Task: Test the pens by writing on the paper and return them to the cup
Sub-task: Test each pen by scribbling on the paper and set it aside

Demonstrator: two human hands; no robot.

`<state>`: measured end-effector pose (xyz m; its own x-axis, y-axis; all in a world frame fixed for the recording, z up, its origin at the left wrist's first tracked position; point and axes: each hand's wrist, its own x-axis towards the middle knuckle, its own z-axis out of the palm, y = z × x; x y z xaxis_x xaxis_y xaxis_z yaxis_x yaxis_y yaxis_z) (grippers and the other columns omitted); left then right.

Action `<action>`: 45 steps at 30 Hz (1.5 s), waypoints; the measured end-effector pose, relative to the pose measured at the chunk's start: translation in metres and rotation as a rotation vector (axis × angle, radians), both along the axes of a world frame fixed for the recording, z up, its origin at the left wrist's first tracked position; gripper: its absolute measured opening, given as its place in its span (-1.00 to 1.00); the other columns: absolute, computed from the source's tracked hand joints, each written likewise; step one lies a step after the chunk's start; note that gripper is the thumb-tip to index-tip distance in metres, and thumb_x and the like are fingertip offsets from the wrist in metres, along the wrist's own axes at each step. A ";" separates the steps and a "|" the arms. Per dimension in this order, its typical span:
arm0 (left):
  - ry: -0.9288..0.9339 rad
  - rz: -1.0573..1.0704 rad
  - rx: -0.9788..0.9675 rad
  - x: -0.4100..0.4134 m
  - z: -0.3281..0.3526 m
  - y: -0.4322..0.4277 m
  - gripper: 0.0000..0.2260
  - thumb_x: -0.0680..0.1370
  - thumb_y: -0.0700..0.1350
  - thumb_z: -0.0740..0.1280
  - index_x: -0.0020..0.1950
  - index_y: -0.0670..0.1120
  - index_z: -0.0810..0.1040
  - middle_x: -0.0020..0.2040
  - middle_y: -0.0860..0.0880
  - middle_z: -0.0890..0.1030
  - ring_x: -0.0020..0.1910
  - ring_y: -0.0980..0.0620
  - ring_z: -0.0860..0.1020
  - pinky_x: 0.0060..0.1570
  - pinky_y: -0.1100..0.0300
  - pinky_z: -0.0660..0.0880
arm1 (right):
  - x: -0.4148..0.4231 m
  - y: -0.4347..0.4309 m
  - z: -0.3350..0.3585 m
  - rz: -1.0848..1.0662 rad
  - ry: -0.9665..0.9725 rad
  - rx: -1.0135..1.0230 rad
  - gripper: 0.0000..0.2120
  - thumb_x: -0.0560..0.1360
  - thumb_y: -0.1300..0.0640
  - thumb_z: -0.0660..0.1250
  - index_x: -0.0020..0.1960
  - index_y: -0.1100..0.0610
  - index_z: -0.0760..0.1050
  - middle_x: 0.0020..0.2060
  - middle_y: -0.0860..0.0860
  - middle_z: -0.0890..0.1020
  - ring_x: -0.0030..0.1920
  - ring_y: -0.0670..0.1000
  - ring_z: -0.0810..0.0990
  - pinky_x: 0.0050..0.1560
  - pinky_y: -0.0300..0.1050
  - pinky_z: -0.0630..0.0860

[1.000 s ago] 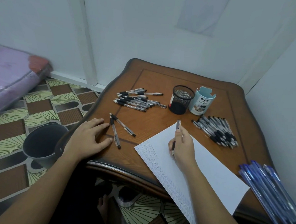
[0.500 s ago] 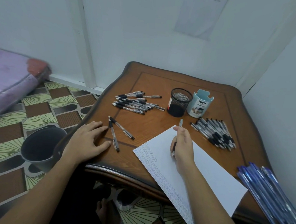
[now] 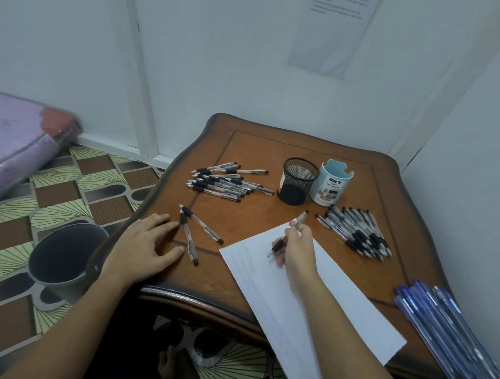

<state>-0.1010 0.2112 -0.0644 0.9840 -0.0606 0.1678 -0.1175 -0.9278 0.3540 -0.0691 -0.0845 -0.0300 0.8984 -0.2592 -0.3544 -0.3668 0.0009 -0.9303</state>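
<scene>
The right hand's fingers (image 3: 294,225) are curled closed round 1 pen (image 3: 302,216) in a writing grip, pinching it low on its dark grip section, with the tip down on the paper (image 3: 309,304) near that sheet's far-left edge; whether the tip is pressing or just touching cannot be told. The pen's long axis runs from the tip, near and to the left, up and away to the right, so its free end already points toward the 2 cups beyond the right hand (image 3: 298,248). The black mesh cup (image 3: 297,182) stands just past that free end, and the pale blue organiser cup (image 3: 331,182) touches or nearly touches it on the right; no pens stick up out of either, and which cup is meant cannot be told. By my reading, the return move is a short lift forward and a turn to upright, and the right hand is far nearer than the left. The left hand (image 3: 142,247) lies flat on the tabletop (image 3: 274,150) near its left edge, fingers straight and spread, holding nothing, its fingertips just beside 2 loose pens (image 3: 189,235). Further out, 1 heap of pens (image 3: 226,182) lies left of the cups, another heap (image 3: 357,231) right of the paper, and a bundle of blue pens (image 3: 445,327) sits at the near right corner.
</scene>
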 end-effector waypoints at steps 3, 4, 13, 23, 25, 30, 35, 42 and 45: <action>-0.007 0.001 -0.004 -0.001 0.001 0.000 -0.26 0.36 0.44 0.07 0.39 0.06 0.49 0.43 0.01 0.43 0.44 -0.03 0.32 0.44 -0.01 0.18 | 0.003 -0.009 0.010 -0.016 -0.014 0.148 -0.77 0.66 0.20 0.13 0.29 0.01 0.34 -0.25 0.15 0.56 -0.38 0.00 0.46 -0.39 -0.13 0.42; -0.007 0.000 -0.004 -0.001 0.001 0.000 -0.26 0.36 0.44 0.07 0.39 0.06 0.49 0.43 0.01 0.43 0.44 -0.03 0.33 0.44 -0.01 0.19 | 0.006 -0.014 0.012 -0.026 -0.022 0.160 -0.76 0.66 0.21 0.15 0.30 0.03 0.37 -0.23 0.14 0.55 -0.36 0.00 0.47 -0.37 -0.12 0.43; -0.005 0.010 0.000 0.000 0.000 0.000 -0.26 0.36 0.44 0.06 0.39 0.07 0.50 0.43 0.03 0.43 0.45 -0.01 0.32 0.45 -0.02 0.19 | 0.035 -0.096 0.018 0.210 -0.155 -0.908 -0.55 0.62 0.24 0.22 0.49 0.05 0.37 0.08 0.07 0.61 -0.07 0.03 0.55 -0.07 -0.05 0.53; -0.007 0.013 0.009 0.002 -0.003 0.002 -0.29 0.38 0.44 0.06 0.39 0.10 0.49 0.43 0.05 0.43 0.46 0.02 0.31 0.46 0.00 0.16 | 0.047 -0.090 0.007 0.321 -0.206 -1.569 -0.67 0.63 0.10 0.23 0.38 0.04 0.47 0.23 0.11 0.55 0.25 0.13 0.48 0.21 0.03 0.43; 0.001 0.015 0.014 0.003 -0.003 0.002 -0.28 0.37 0.44 0.05 0.40 0.10 0.48 0.44 0.06 0.41 0.46 0.03 0.29 0.46 0.01 0.15 | 0.042 -0.058 0.009 0.439 -0.325 -1.306 -0.72 0.61 0.07 0.25 0.29 0.06 0.54 0.15 0.05 0.57 0.19 0.07 0.49 0.16 -0.03 0.42; 0.011 0.007 0.013 0.001 -0.002 0.002 -0.27 0.37 0.43 0.04 0.42 0.11 0.45 0.46 0.06 0.39 0.47 0.03 0.27 0.47 0.03 0.12 | 0.023 0.040 0.002 0.762 -0.384 -0.882 -0.77 0.55 -0.07 0.34 0.11 0.01 0.63 -0.03 -0.08 0.54 0.05 -0.06 0.50 0.13 -0.08 0.47; 0.021 0.006 0.003 0.001 0.000 0.002 -0.27 0.37 0.43 0.03 0.43 0.11 0.44 0.47 0.06 0.38 0.48 0.04 0.26 0.48 0.02 0.11 | 0.026 0.075 -0.003 0.725 -0.456 -1.027 -0.86 0.53 -0.01 0.37 -0.03 0.06 0.59 -0.06 -0.03 0.48 0.05 0.01 0.46 0.05 -0.05 0.44; 0.018 0.011 0.011 0.002 -0.001 0.002 -0.27 0.37 0.43 0.02 0.42 0.11 0.45 0.47 0.07 0.38 0.48 0.05 0.26 0.47 0.04 0.10 | 0.031 0.041 0.027 0.268 -0.349 -0.239 -0.89 0.49 0.21 0.43 -0.14 0.03 0.56 -0.05 -0.03 0.58 -0.03 -0.04 0.53 -0.02 -0.12 0.50; 0.015 0.009 0.018 0.002 0.000 0.002 -0.26 0.37 0.44 0.02 0.42 0.11 0.46 0.46 0.06 0.39 0.47 0.04 0.28 0.47 0.04 0.11 | 0.029 0.012 0.043 0.064 -0.317 0.293 -0.92 0.59 0.22 0.32 -0.05 0.07 0.50 -0.05 0.03 0.66 0.02 0.05 0.62 0.01 -0.03 0.57</action>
<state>-0.0990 0.2131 -0.0641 0.9869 -0.0546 0.1517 -0.1038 -0.9351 0.3389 -0.0401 -0.0728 0.0133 0.9857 -0.1286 -0.1092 -0.0714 0.2685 -0.9606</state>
